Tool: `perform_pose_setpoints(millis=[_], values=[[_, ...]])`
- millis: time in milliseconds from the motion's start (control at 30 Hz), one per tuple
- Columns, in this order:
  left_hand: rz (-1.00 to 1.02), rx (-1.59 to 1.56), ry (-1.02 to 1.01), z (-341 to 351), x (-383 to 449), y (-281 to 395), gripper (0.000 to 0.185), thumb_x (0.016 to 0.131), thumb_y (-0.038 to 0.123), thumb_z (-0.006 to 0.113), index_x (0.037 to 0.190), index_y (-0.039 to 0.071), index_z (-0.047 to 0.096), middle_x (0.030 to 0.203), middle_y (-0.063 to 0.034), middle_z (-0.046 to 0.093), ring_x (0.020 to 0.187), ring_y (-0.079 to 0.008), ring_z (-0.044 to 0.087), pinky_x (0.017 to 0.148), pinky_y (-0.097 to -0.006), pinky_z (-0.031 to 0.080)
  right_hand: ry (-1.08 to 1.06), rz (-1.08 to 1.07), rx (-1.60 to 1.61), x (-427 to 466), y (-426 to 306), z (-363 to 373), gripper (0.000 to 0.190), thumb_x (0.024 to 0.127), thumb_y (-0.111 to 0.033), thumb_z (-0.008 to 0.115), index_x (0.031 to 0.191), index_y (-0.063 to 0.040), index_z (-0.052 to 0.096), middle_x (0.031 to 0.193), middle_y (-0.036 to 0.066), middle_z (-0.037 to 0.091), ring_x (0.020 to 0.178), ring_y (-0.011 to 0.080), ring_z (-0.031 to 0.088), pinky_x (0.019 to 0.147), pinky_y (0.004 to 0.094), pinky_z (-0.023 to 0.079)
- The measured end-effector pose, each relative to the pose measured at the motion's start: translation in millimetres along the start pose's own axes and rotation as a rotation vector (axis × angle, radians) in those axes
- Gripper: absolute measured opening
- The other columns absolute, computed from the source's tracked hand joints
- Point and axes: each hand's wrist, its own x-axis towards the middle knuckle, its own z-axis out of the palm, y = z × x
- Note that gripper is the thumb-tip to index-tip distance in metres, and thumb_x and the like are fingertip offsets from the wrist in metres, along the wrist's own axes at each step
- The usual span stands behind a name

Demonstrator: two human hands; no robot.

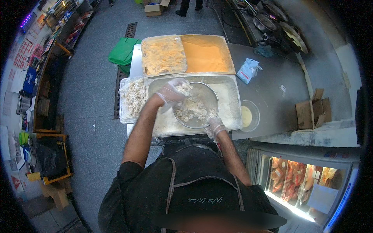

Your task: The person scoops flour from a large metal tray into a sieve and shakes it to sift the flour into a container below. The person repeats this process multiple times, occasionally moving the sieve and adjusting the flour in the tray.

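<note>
My left hand, in a clear plastic glove, holds a clump of flour-coated pieces over the far left part of a round metal sieve. More coated pieces lie inside the sieve. At its near right rim, my gloved right hand grips the edge. Beneath the sieve is a wide metal tray of white flour. A clear tub heaped with pale coated pieces stands left of the tray, close to my left forearm.
Behind stand a tray of orange powder and a crusted lid over its left part. A green bin is left. Rightward are a blue packet, a bowl of pale liquid, a cardboard box and a lit fridge. A person's legs stand beyond.
</note>
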Motion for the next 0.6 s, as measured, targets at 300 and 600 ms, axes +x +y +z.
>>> perform_pose_setpoints(millis=[300, 600], values=[[-0.313, 0.047, 0.476, -136.1, -49.2, -46.6, 0.053, 0.069, 0.01, 0.076, 0.12, 0.006, 0.064, 0.101, -0.006, 0.069, 0.081, -0.0145, 0.063, 0.076, -0.0286, 0.053, 0.062, 0.21, 0.314, -44.1, -28.4, -12.0, 0.023, 0.089, -0.02, 0.049, 0.081, -0.001, 0.059, 0.061, 0.011, 0.059, 0.043, 0.0223, 0.055, 0.034, 0.0355, 0.041], [-0.62, 1.21, -0.064, -128.4, -17.6, -258.3, 0.056, 0.086, 0.034, 0.06, 0.136, 0.01, 0.051, 0.146, -0.0246, 0.042, 0.139, -0.0388, 0.036, 0.117, -0.0408, 0.027, 0.071, 0.103, 0.143, 5.7, 32.9, -18.0, 0.022, 0.089, -0.02, 0.049, 0.087, 0.0, 0.058, 0.061, 0.016, 0.06, 0.044, 0.0262, 0.058, 0.034, 0.0395, 0.043]])
